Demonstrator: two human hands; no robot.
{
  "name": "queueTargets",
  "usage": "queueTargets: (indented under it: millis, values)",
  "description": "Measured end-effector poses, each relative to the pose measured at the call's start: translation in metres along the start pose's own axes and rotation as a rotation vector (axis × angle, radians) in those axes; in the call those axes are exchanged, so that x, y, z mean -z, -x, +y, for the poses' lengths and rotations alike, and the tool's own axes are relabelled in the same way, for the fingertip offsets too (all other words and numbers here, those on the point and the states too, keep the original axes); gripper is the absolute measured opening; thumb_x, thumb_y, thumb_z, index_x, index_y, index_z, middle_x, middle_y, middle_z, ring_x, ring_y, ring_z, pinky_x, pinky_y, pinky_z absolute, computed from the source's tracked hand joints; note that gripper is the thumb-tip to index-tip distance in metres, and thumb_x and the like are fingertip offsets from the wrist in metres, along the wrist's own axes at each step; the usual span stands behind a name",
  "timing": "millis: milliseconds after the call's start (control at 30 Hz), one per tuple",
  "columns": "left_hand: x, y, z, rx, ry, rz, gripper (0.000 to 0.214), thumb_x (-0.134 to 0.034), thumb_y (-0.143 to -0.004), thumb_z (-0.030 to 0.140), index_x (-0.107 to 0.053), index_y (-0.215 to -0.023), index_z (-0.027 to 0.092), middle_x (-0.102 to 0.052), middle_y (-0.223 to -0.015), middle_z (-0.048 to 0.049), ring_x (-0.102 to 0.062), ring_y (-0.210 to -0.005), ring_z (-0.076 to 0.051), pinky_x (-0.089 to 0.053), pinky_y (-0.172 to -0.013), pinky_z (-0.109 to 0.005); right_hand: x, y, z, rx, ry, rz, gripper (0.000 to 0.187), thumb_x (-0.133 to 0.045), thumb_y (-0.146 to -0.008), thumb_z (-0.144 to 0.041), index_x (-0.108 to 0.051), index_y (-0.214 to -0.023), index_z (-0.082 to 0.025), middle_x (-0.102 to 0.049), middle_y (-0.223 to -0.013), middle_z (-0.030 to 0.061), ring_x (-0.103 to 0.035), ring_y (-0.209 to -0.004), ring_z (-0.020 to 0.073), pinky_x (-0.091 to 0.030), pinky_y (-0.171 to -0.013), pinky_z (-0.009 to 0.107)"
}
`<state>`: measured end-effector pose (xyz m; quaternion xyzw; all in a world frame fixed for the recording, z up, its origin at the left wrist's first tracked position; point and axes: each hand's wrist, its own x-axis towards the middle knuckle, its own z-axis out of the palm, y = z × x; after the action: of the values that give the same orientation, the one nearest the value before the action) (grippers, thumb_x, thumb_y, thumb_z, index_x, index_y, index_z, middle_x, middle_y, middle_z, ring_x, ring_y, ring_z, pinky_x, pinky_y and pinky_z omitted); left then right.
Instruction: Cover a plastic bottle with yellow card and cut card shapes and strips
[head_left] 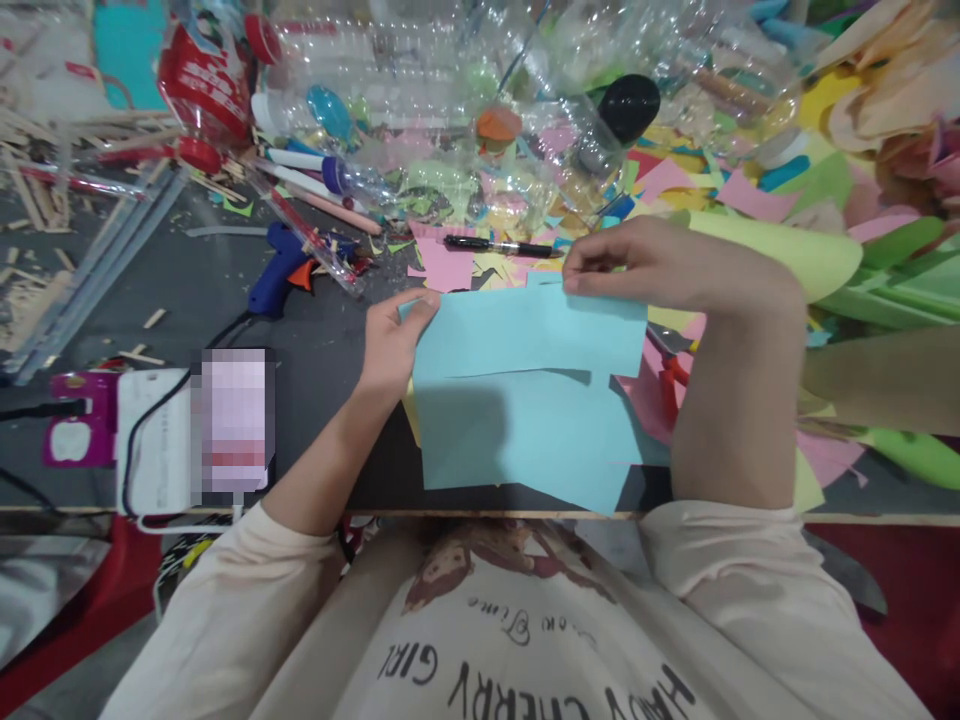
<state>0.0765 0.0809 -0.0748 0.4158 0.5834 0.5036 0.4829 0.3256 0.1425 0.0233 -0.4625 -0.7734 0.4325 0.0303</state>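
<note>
Left hand (391, 335) pinches light-blue paper (525, 335) at upper left corner, right hand (630, 260) its top edge; both nearly closed, black pen (502, 246) beyond

one head-worn camera faces forward and down, near the table (322, 345).

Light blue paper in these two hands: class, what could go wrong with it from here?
1. The left hand and right hand hold the light blue paper only near its top, so the lower layer might slip out of line.
2. Its lower corner reaches the front edge of the table and could get bent against the shirt.
3. The black pen lies close to the right fingertips and might be knocked.
</note>
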Motion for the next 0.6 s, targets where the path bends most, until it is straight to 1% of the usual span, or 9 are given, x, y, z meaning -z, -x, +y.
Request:
queueTargets:
  millis: [100,200,300,400,467,533,567,600]
  values:
    - [0.001,-0.002,-0.003,-0.022,-0.006,0.019,0.023,-0.074,-0.071,0.042,-0.069,-0.066,0.020,-0.057,-0.063,0.0025,-0.047,-0.058,-0.010,-0.041,-0.060,-0.024,0.013,0.012,0.001,-0.167,0.014,0.078,0.027,-0.062,-0.089,-0.011,-0.058,-0.064,-0.021,-0.044,-0.059,-0.0045,-0.035,-0.055,0.0095,-0.028,-0.055,0.032]
    - [0.000,-0.001,-0.004,-0.045,-0.008,0.011,0.024,-0.074,-0.072,0.043,-0.068,-0.066,0.020,-0.057,-0.064,0.0025,-0.049,-0.060,-0.011,-0.043,-0.062,-0.024,0.021,0.021,0.006,-0.299,0.020,0.112,0.025,-0.063,-0.091,-0.019,-0.060,-0.066,-0.022,-0.045,-0.058,-0.0040,-0.035,-0.053,0.0097,-0.028,-0.052,0.033]
    - [-0.002,0.001,-0.002,-0.082,-0.033,0.014,0.030,-0.074,-0.073,0.048,-0.067,-0.066,0.020,-0.057,-0.064,0.0021,-0.051,-0.062,-0.012,-0.044,-0.064,-0.024,0.026,0.026,0.008,-0.345,0.035,0.132,0.026,-0.063,-0.089,-0.017,-0.062,-0.064,-0.022,-0.051,-0.060,-0.0018,-0.039,-0.053,0.0098,-0.030,-0.052,0.033]
    - [-0.002,0.001,0.002,-0.121,-0.081,0.072,0.037,-0.074,-0.072,0.054,-0.064,-0.064,0.020,-0.055,-0.063,0.0015,-0.050,-0.064,-0.013,-0.044,-0.063,-0.025,0.028,0.029,0.005,-0.402,0.040,0.190,0.026,-0.062,-0.087,-0.010,-0.064,-0.063,-0.021,-0.063,-0.068,0.0021,-0.051,-0.060,0.0111,-0.038,-0.056,0.033]
    - [-0.001,0.000,0.004,-0.131,-0.097,0.086,0.041,-0.073,-0.071,0.057,-0.061,-0.063,0.019,-0.053,-0.063,0.0013,-0.049,-0.063,-0.013,-0.042,-0.060,-0.024,0.027,0.029,0.003,-0.441,-0.011,0.240,0.022,-0.062,-0.088,-0.010,-0.067,-0.070,-0.020,-0.070,-0.078,0.0046,-0.058,-0.068,0.0126,-0.044,-0.063,0.033]
    - [0.000,0.000,0.006,-0.136,-0.103,0.064,0.041,-0.071,-0.072,0.058,-0.060,-0.063,0.019,-0.051,-0.063,0.0013,-0.047,-0.062,-0.013,-0.040,-0.059,-0.024,0.026,0.028,0.003,-0.451,-0.082,0.273,0.009,-0.063,-0.090,-0.016,-0.070,-0.086,-0.021,-0.073,-0.090,0.0062,-0.062,-0.076,0.0140,-0.047,-0.066,0.032]
    - [0.000,0.001,0.006,-0.141,-0.103,0.052,0.041,-0.071,-0.073,0.058,-0.060,-0.064,0.019,-0.051,-0.063,0.0013,-0.047,-0.062,-0.013,-0.039,-0.058,-0.024,0.025,0.026,0.005,-0.449,-0.102,0.273,0.007,-0.065,-0.090,-0.020,-0.070,-0.095,-0.022,-0.073,-0.094,0.0068,-0.062,-0.076,0.0144,-0.048,-0.065,0.031]
    - [0.000,0.001,0.007,-0.146,-0.103,0.041,0.041,-0.071,-0.074,0.058,-0.061,-0.064,0.019,-0.052,-0.064,0.0012,-0.047,-0.062,-0.013,-0.039,-0.059,-0.024,0.024,0.025,0.007,-0.443,-0.105,0.256,0.012,-0.066,-0.090,-0.024,-0.070,-0.101,-0.022,-0.073,-0.095,0.0074,-0.062,-0.075,0.0146,-0.048,-0.062,0.031]
